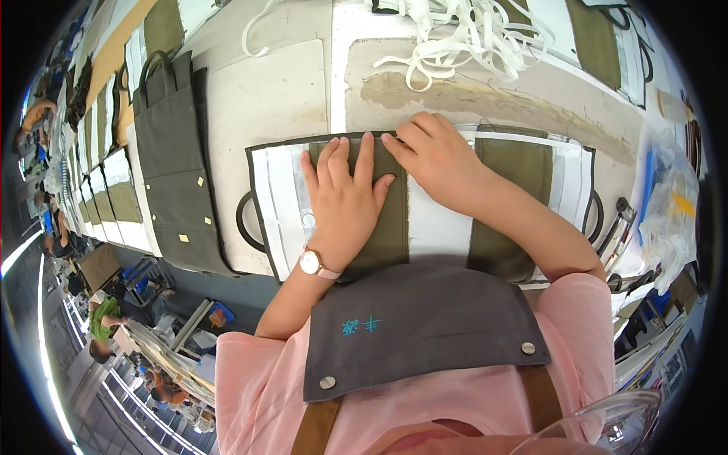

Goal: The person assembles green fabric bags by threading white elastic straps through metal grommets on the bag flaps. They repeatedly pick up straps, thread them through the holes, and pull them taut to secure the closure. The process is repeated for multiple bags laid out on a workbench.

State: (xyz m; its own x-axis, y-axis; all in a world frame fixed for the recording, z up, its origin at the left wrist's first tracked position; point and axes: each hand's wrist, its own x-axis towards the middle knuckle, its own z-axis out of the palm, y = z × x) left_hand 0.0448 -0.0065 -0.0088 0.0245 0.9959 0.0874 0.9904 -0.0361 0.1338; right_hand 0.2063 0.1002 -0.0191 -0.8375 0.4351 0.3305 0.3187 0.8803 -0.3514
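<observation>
Olive strip could shift under our flat, open left hand; right hand fingertips only press the panel edge, gripping nothing.

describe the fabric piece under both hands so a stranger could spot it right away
On the long white worktable, find the flat white panel with olive-green stripes and dark edging lying nearest the person. The left hand and right hand press on it. Unlike the all-dark green bag to its left, it is striped.

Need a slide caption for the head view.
Both hands, left and right, press flat on an olive-and-white bag panel on the worktable.
</observation>
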